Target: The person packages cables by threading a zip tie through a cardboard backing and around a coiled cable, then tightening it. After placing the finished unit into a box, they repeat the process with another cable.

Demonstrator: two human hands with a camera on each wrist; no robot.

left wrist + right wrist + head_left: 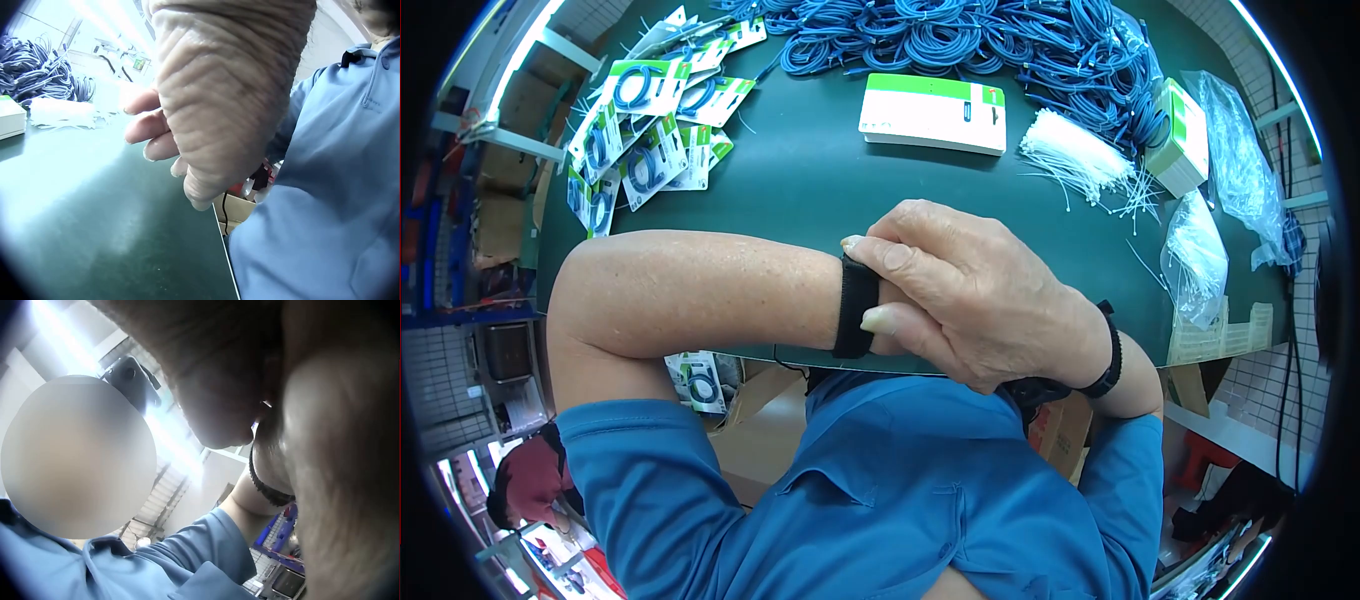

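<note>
Right hand (980, 290): grips black wrist strap (856, 315) | Strap: round left forearm's wrist end, above tabletop's (795, 170) near edge, long axis crosswise to forearm | Left hand (231, 94): fingers loose, apparently holding nothing

Blue cables (940, 28) — heaped beside white ties (1072, 150).

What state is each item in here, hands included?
Right hand: gripping black wristband
Black wristband: wrapped round left arm
Left hand: mostly hidden in head view
Blue cables: coiled, heaped
Carded cables: packaged, piled
Cable ties: loose, unbagged
Bagged ties: enclosed
Central card stack: lying flat
</note>
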